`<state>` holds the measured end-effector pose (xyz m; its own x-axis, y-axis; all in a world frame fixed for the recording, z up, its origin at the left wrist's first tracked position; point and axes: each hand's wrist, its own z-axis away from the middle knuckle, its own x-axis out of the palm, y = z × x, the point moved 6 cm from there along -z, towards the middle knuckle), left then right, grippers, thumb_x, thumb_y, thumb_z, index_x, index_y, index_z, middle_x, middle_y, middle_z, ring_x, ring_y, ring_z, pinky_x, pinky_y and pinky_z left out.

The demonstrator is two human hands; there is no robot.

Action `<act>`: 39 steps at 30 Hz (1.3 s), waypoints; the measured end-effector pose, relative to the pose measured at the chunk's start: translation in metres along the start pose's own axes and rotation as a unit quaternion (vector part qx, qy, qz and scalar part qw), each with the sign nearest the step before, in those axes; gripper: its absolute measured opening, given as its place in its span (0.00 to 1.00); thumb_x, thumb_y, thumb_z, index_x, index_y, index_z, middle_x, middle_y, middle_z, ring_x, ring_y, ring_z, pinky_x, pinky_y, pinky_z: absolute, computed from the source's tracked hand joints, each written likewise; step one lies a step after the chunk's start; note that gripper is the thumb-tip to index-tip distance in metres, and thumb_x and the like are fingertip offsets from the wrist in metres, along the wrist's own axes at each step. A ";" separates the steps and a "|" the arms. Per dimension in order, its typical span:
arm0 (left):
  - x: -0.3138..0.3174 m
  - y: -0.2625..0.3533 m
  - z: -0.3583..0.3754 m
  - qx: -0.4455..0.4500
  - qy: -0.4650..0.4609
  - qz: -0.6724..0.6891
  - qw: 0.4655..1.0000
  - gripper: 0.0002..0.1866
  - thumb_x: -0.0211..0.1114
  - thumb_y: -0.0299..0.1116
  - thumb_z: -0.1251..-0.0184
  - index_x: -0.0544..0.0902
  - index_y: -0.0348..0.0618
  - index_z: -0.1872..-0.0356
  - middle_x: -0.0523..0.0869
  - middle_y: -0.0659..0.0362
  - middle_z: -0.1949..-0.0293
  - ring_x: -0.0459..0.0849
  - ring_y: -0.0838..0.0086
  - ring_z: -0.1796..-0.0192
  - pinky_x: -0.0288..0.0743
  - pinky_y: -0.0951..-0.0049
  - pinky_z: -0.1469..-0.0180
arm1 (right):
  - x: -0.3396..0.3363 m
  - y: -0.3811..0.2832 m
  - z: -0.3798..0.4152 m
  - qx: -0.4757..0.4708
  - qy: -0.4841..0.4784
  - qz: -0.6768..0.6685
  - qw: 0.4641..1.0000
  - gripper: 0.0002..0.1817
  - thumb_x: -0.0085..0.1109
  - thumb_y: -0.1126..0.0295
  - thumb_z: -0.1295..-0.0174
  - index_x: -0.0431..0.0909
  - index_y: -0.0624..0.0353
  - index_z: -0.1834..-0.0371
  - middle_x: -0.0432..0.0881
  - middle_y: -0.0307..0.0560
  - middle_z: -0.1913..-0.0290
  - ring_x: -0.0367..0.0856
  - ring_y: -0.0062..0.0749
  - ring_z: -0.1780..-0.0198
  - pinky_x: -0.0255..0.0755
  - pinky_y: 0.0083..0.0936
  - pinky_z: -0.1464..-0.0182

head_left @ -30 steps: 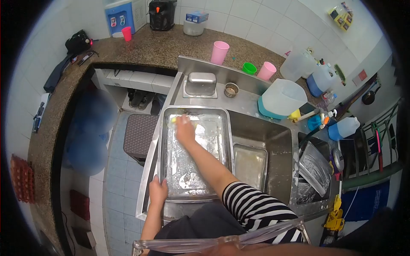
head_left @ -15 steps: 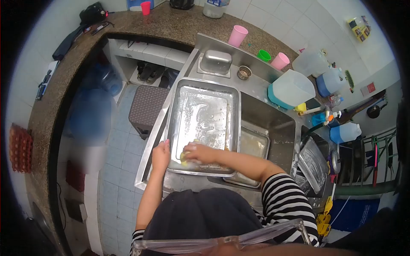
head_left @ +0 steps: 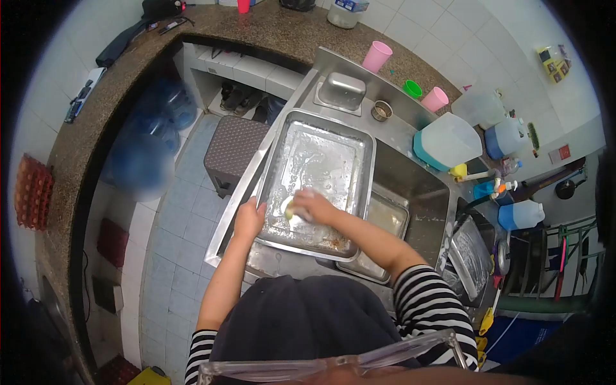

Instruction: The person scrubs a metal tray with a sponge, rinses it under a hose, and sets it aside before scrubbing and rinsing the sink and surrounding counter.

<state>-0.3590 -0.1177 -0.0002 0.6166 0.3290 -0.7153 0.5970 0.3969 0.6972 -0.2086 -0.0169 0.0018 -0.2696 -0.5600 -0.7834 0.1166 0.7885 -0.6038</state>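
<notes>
A large rectangular metal tray (head_left: 321,144), wet with suds, rests over the left part of the steel sink. My left hand (head_left: 249,219) grips the tray's near left edge. Inside the tray, my right hand (head_left: 312,206) presses a yellowish sponge (head_left: 290,210) against the bottom, its fingers closed round it. Brown residue (head_left: 335,244) shows at the tray's near right corner. Beneath and to the right, a second metal tray (head_left: 399,221) lies in the sink basin (head_left: 417,186), partly covered by the first one.
A soapy tray (head_left: 471,256) leans in the right basin. Behind the sink stand a plastic tub (head_left: 447,142), pink cups (head_left: 377,56), a green cup (head_left: 412,88) and an upturned metal container (head_left: 342,91). A brown stool (head_left: 234,151) is left of the sink, beside blue water jugs (head_left: 144,160).
My right hand and the sponge have moved away from the tray's near edge, further into it. The camera view has shifted a little, and brown residue at the near right corner shows more.
</notes>
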 end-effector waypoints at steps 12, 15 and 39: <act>-0.003 0.005 0.000 -0.028 0.013 0.009 0.999 0.19 0.55 0.43 0.38 0.75 0.32 0.75 0.78 0.38 0.76 0.78 0.43 0.69 0.71 0.51 0.66 | 0.016 -0.023 -0.025 -0.032 0.078 -0.001 0.996 0.08 0.59 0.66 0.52 0.78 0.51 0.68 0.75 0.41 0.67 0.75 0.41 0.63 0.69 0.35 0.60; -0.002 0.005 0.000 -0.032 0.005 -0.025 0.999 0.17 0.57 0.40 0.40 0.75 0.33 0.73 0.79 0.38 0.76 0.79 0.44 0.68 0.71 0.52 0.65 | 0.036 -0.045 -0.030 -0.056 0.055 -0.018 0.997 0.11 0.60 0.68 0.54 0.77 0.51 0.65 0.75 0.44 0.64 0.74 0.42 0.58 0.67 0.37 0.56; -0.002 0.013 0.002 -0.035 -0.001 -0.078 0.996 0.15 0.61 0.38 0.44 0.74 0.34 0.72 0.79 0.39 0.75 0.79 0.45 0.68 0.72 0.51 0.65 | 0.027 -0.023 0.051 -0.059 -0.113 -0.052 0.991 0.09 0.58 0.69 0.54 0.78 0.51 0.67 0.75 0.42 0.65 0.73 0.42 0.56 0.67 0.39 0.54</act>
<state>-0.3520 -0.1147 0.0106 0.5196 0.2572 -0.8148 0.6481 0.5028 0.5720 -0.1693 -0.0626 -0.0129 -0.0523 -0.6714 -0.7392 -0.0163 0.7407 -0.6716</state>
